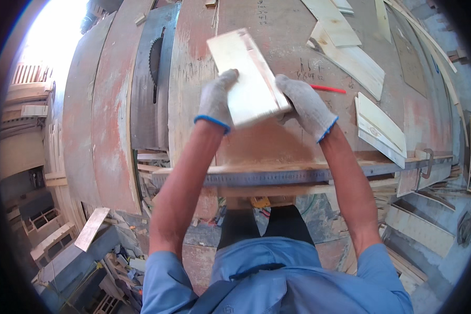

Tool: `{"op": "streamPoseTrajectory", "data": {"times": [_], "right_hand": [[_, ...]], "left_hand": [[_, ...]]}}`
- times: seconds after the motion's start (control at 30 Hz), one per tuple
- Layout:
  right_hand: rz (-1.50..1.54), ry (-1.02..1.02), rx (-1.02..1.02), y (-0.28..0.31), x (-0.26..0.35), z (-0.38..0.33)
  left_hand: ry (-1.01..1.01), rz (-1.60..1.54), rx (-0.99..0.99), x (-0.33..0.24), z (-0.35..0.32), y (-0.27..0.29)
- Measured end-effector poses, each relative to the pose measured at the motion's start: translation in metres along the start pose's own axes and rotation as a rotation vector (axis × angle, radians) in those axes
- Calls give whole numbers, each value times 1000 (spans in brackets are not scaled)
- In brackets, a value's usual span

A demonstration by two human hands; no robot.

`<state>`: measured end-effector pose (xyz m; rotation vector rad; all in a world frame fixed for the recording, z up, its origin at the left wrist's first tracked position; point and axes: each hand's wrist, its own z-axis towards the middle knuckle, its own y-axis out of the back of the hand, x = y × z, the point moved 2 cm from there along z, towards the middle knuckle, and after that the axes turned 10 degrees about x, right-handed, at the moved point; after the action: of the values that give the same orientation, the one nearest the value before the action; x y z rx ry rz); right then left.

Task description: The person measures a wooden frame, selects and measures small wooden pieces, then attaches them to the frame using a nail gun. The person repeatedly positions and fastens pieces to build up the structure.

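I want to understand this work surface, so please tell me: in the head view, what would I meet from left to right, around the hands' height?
Saw blade, gloved left hand, held board, gloved right hand, red stick, stacked pale wooden pieces.

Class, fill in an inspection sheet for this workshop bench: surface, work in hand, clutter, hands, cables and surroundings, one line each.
Surface: worn, scratched bench top; toothed saw blade in a metal plate at left; graduated metal rule along the near edge.
Work in hand: pale wooden piece, tilted, held over the bench.
Clutter: pale offcuts and a red stick toward the right.
Hands: both gloved; left hand grips the piece's left side, right hand its right.
Cables: nothing seen for certain.
Surroundings: wood scraps low at left; bright light at upper left.
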<state>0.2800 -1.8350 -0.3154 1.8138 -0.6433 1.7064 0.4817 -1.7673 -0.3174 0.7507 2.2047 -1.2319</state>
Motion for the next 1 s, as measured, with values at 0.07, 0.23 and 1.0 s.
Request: {"op": "streamPoseTrajectory", "data": {"times": [0.07, 0.23, 1.0], "right_hand": [[259, -514, 122, -3, 38, 4], [310, -491, 156, 2, 61, -6], [611, -376, 88, -43, 18, -58]], "left_hand": [[15, -35, 25, -2, -1, 12], [9, -26, 51, -13, -26, -15], [-490, -261, -344, 42, -116, -2]]}}
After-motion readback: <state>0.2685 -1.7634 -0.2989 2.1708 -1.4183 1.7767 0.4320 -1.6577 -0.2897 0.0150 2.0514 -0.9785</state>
